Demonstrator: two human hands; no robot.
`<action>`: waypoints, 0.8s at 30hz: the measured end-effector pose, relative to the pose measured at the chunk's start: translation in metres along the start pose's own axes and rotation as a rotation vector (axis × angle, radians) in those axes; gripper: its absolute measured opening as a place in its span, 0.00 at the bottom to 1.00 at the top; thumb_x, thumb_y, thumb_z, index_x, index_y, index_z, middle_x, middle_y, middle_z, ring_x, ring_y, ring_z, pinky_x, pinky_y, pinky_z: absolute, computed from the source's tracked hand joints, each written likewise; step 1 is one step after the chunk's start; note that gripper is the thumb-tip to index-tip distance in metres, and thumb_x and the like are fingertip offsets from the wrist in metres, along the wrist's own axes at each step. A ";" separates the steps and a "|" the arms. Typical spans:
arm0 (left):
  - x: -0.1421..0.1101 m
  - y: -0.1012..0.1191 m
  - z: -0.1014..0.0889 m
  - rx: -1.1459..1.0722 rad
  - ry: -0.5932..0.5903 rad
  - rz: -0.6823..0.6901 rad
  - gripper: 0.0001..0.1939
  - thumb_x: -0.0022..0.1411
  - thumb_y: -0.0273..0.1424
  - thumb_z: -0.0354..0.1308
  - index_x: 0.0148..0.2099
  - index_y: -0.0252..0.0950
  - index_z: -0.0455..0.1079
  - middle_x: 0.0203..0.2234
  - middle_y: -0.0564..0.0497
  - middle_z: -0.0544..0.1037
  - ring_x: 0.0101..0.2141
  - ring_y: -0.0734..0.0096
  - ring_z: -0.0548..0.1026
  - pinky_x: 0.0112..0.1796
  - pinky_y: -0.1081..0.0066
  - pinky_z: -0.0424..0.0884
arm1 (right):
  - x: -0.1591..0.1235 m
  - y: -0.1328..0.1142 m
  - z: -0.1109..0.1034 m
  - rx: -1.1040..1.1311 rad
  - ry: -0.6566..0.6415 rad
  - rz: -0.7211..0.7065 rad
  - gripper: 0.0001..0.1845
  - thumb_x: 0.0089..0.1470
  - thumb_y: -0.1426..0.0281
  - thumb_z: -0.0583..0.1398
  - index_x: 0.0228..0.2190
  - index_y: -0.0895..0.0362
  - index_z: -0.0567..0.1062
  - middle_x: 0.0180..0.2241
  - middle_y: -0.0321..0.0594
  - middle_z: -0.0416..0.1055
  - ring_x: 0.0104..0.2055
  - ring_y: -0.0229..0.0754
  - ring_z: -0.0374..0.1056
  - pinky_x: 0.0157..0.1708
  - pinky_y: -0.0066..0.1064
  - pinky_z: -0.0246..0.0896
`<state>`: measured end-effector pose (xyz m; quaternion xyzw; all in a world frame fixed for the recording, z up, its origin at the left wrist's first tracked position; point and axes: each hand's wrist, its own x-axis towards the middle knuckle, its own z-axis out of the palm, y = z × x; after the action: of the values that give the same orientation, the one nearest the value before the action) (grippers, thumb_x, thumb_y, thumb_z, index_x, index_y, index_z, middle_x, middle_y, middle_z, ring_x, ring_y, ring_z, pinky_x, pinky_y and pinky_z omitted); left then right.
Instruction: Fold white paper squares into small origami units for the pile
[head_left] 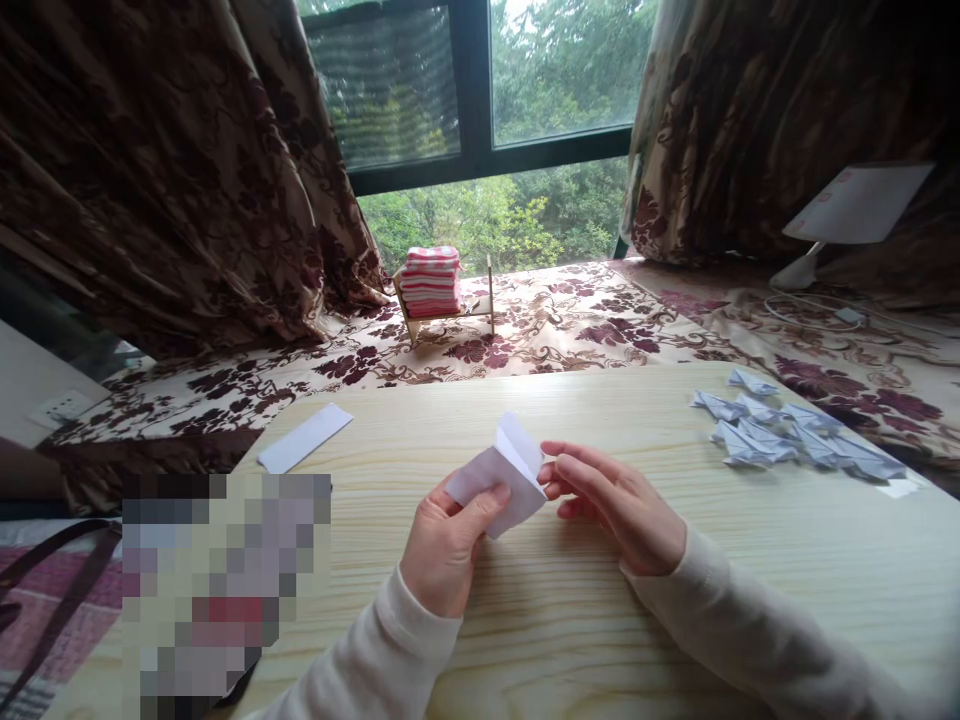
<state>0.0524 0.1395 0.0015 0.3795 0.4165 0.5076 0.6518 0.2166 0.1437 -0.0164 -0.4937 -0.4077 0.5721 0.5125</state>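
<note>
Slightly below the centre of the frame, a small sheet of plain white paper, partly folded (pixel 474 477), is held up above the pale wood-grain worktop with rounded corners (pixel 540 630). The left hand (pixel 448 540) grips it, thumb pressed on the near face and the fingers behind. The right hand (pixel 615 505) is loosely open, fingers half curled at the sheet's right edge; whether the fingertips bear on the paper cannot be told.

For folding of this sort, the left thumb probably does best pinning the sheet close to the crease, firmly but without denting it. The right fingers would then line up the edges before any pressing, since a skewed crease is hard to undo. Resting the paper on the worktop should give sharper folds than working in the air.

Pointed, folded white paper pieces (pixel 757 440) lie clustered at the right of the frame.
</note>
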 end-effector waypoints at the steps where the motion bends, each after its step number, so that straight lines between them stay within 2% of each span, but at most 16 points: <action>1: -0.001 0.000 0.001 -0.050 -0.024 -0.028 0.15 0.46 0.32 0.66 0.38 0.32 0.77 0.30 0.47 0.80 0.37 0.59 0.76 0.44 0.62 0.68 | 0.000 0.001 0.001 0.021 -0.001 0.015 0.29 0.43 0.54 0.64 0.44 0.58 0.72 0.30 0.42 0.73 0.31 0.40 0.70 0.25 0.27 0.64; 5: -0.001 0.001 0.001 -0.105 -0.120 -0.126 0.16 0.43 0.31 0.68 0.37 0.32 0.77 0.30 0.47 0.80 0.37 0.59 0.75 0.43 0.64 0.68 | -0.002 0.001 0.003 0.077 0.015 0.021 0.36 0.39 0.59 0.66 0.50 0.56 0.67 0.29 0.38 0.72 0.27 0.37 0.68 0.26 0.29 0.65; 8: 0.002 0.005 -0.003 -0.044 -0.074 -0.178 0.18 0.44 0.37 0.67 0.38 0.33 0.74 0.28 0.49 0.79 0.32 0.66 0.75 0.35 0.69 0.70 | -0.002 -0.004 -0.001 0.090 0.035 -0.005 0.38 0.36 0.62 0.68 0.50 0.56 0.67 0.28 0.35 0.72 0.24 0.35 0.65 0.24 0.29 0.65; 10: 0.004 0.010 -0.007 0.054 -0.019 -0.164 0.20 0.48 0.42 0.63 0.39 0.34 0.72 0.25 0.52 0.77 0.26 0.71 0.72 0.28 0.72 0.69 | -0.001 -0.008 -0.007 0.025 0.030 -0.025 0.37 0.37 0.64 0.68 0.50 0.58 0.68 0.26 0.34 0.72 0.22 0.34 0.64 0.21 0.27 0.64; 12: 0.005 0.015 -0.011 0.193 0.000 -0.119 0.21 0.48 0.42 0.63 0.41 0.34 0.69 0.21 0.54 0.75 0.22 0.74 0.70 0.25 0.74 0.67 | 0.000 -0.010 -0.012 -0.091 -0.024 -0.056 0.32 0.38 0.65 0.67 0.47 0.58 0.70 0.27 0.35 0.72 0.22 0.34 0.64 0.21 0.27 0.63; 15: 0.005 0.017 -0.013 0.314 -0.030 -0.099 0.21 0.42 0.32 0.66 0.40 0.34 0.68 0.17 0.57 0.73 0.19 0.77 0.67 0.23 0.76 0.62 | 0.002 -0.009 -0.018 -0.345 -0.144 -0.154 0.18 0.42 0.65 0.64 0.37 0.60 0.75 0.27 0.38 0.73 0.25 0.37 0.66 0.24 0.28 0.63; 18: 0.004 0.014 -0.014 0.463 -0.109 -0.093 0.15 0.43 0.28 0.63 0.37 0.33 0.70 0.15 0.58 0.70 0.18 0.78 0.64 0.21 0.77 0.58 | 0.003 -0.005 -0.021 -0.500 -0.162 -0.227 0.13 0.43 0.64 0.62 0.31 0.60 0.76 0.22 0.36 0.70 0.23 0.37 0.64 0.22 0.27 0.60; 21: 0.002 0.010 -0.017 0.766 -0.161 0.026 0.09 0.50 0.27 0.57 0.37 0.35 0.70 0.16 0.58 0.70 0.18 0.77 0.64 0.21 0.76 0.59 | 0.002 0.000 -0.024 -0.548 -0.133 -0.253 0.12 0.43 0.64 0.62 0.29 0.59 0.77 0.17 0.32 0.65 0.19 0.33 0.57 0.17 0.25 0.52; 24: -0.003 0.006 -0.018 1.139 -0.118 0.285 0.09 0.53 0.26 0.55 0.38 0.36 0.71 0.23 0.53 0.73 0.25 0.69 0.70 0.28 0.71 0.65 | 0.000 0.006 -0.027 -0.609 -0.125 -0.280 0.08 0.42 0.67 0.61 0.27 0.57 0.77 0.16 0.32 0.65 0.18 0.33 0.56 0.16 0.25 0.49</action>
<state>0.0329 0.1394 0.0010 0.7495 0.5314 0.2645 0.2930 0.2416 0.1417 -0.0267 -0.5272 -0.6542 0.3772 0.3895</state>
